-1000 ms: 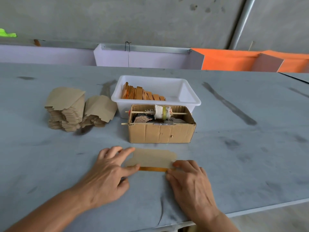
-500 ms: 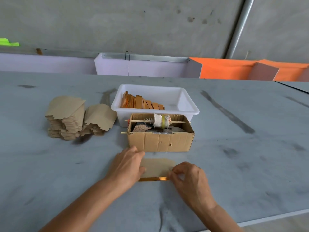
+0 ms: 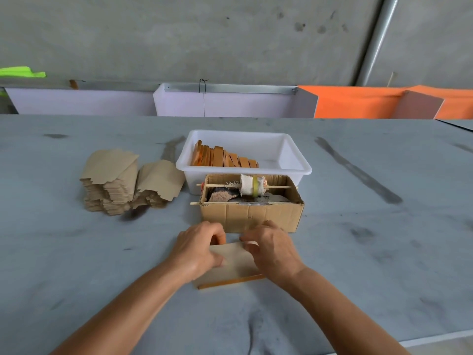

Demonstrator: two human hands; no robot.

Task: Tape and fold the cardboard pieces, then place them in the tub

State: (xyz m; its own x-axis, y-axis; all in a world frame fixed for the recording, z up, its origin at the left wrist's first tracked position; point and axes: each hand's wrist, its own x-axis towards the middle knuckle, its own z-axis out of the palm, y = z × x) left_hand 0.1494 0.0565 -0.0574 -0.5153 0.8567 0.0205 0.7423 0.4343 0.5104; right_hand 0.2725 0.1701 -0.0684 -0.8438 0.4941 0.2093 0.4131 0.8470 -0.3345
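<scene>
Brown cardboard piece lies on the grey table, just in front of the cardboard box, with an orange tape strip along its near edge. The left hand grips its left end, fingers curled over the far edge. The right hand holds the right end, fingers bent at the top edge. Behind the box stands the white tub, holding a row of folded pieces. A stack of flat cardboard pieces sits to the tub's left.
</scene>
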